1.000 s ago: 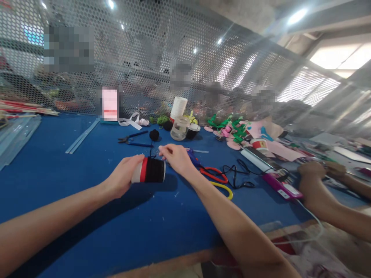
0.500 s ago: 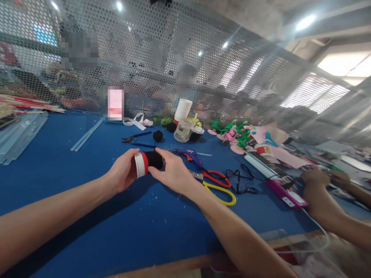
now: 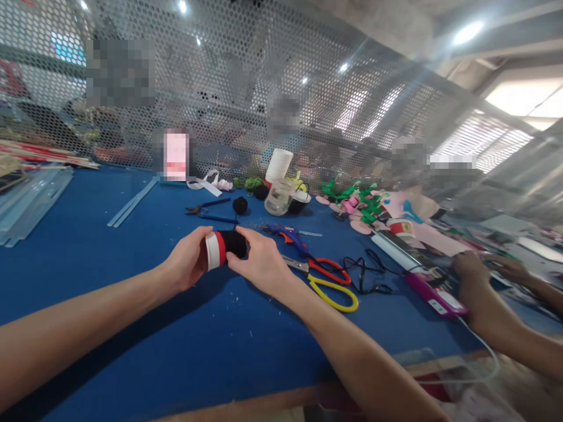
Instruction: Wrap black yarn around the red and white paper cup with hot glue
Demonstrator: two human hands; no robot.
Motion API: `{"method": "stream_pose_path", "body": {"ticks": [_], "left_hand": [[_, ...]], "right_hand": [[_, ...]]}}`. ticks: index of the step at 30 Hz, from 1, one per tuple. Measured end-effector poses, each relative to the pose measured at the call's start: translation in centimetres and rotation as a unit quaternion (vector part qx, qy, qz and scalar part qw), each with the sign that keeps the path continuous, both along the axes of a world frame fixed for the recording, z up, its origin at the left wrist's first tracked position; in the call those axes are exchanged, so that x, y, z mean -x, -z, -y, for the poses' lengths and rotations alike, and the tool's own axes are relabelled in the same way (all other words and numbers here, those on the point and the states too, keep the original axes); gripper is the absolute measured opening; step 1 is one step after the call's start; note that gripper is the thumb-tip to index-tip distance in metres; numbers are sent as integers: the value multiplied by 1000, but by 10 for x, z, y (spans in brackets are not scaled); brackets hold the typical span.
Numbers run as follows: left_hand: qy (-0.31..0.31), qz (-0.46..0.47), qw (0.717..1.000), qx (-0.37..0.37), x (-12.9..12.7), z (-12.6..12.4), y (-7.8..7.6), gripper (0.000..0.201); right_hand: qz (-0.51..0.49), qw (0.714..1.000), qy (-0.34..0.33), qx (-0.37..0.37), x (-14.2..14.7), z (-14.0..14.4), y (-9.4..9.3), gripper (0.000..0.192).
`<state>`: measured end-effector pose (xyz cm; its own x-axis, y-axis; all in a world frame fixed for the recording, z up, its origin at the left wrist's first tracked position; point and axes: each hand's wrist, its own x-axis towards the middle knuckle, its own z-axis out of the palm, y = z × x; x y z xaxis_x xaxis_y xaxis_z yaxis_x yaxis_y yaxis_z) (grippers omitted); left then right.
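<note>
A paper cup (image 3: 214,252) lies on its side in the air between my hands, its white mouth to the left. A red band circles it, and black yarn (image 3: 233,244) is wound around the base half. My left hand (image 3: 190,258) is closed around the mouth end, some of its fingers hidden behind or inside the cup. My right hand (image 3: 264,261) pinches the yarn-wrapped end between thumb and fingers. Just beyond, a black yarn ball (image 3: 240,205) rests on the blue table, a strand running from it toward the wrapped cup.
Scissors (image 3: 332,293) with red and yellow handles lie right of my right hand, near a blue glue gun (image 3: 290,237). Pliers (image 3: 206,206), a clear plastic cup (image 3: 279,198) and stacked paper cups (image 3: 278,166) stand farther back. A purple power strip (image 3: 433,295) and a co-worker's hand (image 3: 472,272) are at right.
The cup stays in nearly the same place in both hands. My right hand's fingers shift slightly on the yarn-wrapped end. The co-worker's hands at right have moved a little.
</note>
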<state>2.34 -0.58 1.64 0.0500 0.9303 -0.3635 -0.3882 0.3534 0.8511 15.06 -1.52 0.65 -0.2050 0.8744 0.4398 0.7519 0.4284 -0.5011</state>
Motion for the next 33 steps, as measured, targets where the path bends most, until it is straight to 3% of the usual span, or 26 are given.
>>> {"method": "stream_pose_path", "body": {"ticks": [9,12,15,17,21,28,33], "left_hand": [[30,-8,999,12,4,-4,-1,17],[45,-8,999,14,5,-6,-1,18],[68,-22,997,-21,6,-6,4,16],[87,-50,992,-77,8,-7,8,15],[154,-136,962,-183,13,-9,16,18],[228,-223,919,-230,19,-5,14,21],[272,-237,894,-264,21,-1,12,21]], "right_hand": [[-62,996,-41,49,-7,-3,-2,45],[-128,989,-42,62,-13,-9,-3,33],[-208,976,-16,61,-21,-16,-6,13],[-255,964,4,71,-25,-19,-10,12],[-297,949,0,108,-29,-22,-17,18],[-194,966,-26,167,-35,-23,-9,46],[-192,919,-138,315,-35,-12,2,55]]}}
